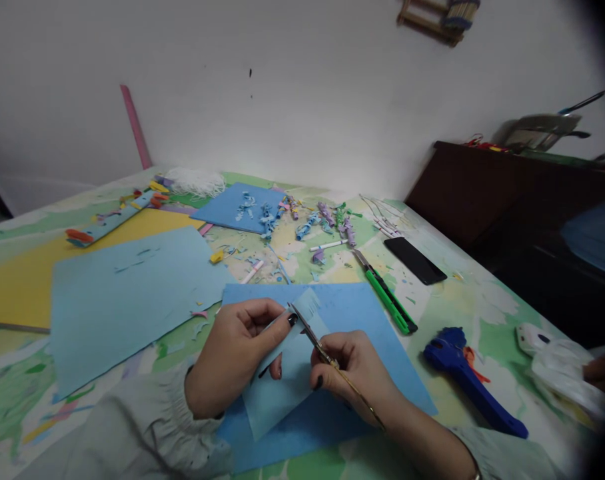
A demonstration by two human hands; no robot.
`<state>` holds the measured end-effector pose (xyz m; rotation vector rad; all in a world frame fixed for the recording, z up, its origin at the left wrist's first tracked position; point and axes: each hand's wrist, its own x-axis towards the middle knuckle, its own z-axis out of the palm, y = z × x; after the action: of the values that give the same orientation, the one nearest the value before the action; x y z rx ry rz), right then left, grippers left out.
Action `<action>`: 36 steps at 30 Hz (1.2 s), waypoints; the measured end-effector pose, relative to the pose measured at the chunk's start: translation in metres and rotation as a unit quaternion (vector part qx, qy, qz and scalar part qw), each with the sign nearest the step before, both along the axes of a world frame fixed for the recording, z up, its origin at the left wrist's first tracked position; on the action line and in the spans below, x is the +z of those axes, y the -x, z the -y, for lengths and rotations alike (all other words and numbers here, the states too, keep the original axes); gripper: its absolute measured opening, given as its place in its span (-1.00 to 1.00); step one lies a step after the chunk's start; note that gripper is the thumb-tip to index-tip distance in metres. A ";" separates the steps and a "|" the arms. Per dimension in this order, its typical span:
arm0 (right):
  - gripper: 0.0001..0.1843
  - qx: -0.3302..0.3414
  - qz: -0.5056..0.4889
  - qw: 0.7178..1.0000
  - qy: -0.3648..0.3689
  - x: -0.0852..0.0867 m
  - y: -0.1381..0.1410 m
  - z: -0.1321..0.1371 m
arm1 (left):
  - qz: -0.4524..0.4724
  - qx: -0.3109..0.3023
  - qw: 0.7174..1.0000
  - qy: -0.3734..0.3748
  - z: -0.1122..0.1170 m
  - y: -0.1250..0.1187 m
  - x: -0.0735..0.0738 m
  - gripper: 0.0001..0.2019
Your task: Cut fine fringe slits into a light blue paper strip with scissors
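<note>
My left hand (235, 357) pinches a folded piece of light blue foam sheet (282, 383) by its upper edge, thumb on top. Small gold scissors (322, 350) are gripped in my right hand (355, 373), with their blades at the sheet's top edge, where short fringe cuts show. Both hands hover over a larger, darker blue foam sheet (362, 313) lying on the table.
A big light blue sheet (127, 293) and a yellow sheet (17, 283) lie left. A green utility knife (387, 293), black phone (415, 260), blue glue gun (470, 383), markers and curled foam scraps (307, 223) lie beyond. A dark cabinet (507, 200) stands right.
</note>
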<state>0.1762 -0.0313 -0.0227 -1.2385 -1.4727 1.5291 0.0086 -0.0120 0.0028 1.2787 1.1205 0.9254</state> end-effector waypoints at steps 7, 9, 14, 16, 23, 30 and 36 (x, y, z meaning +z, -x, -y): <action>-0.58 0.000 0.012 1.000 0.001 0.001 0.001 0.000 | 0.004 -0.001 1.000 0.006 0.000 -0.001 0.001 -0.82; -0.56 -0.001 0.004 1.000 0.001 0.001 0.001 0.000 | 0.006 0.001 1.000 0.008 -0.001 -0.001 0.001 -0.83; -0.55 0.001 -0.006 1.000 0.000 0.001 0.000 0.000 | 0.036 -0.019 0.999 0.019 -0.001 0.000 -0.001 -0.83; -0.54 0.000 -0.004 1.000 0.000 0.001 0.000 0.000 | 0.048 -0.027 0.998 0.021 -0.001 0.001 -0.003 -0.83; -0.51 -0.001 -0.014 1.000 0.000 0.000 0.001 0.000 | 0.066 -0.040 0.997 0.022 -0.002 0.001 -0.003 -0.80; -0.49 0.050 -0.059 0.996 -0.036 0.001 -0.002 0.002 | 0.023 -0.022 0.999 0.006 -0.001 0.001 -0.001 -0.80; -0.47 0.064 -0.068 0.995 -0.044 -0.003 -0.005 0.003 | 0.004 -0.002 1.000 -0.005 -0.001 -0.002 0.002 -0.83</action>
<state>0.1808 -0.0340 -0.0253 -0.9865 -1.5372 1.5798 0.0102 -0.0111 0.0048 1.2837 1.1078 0.9337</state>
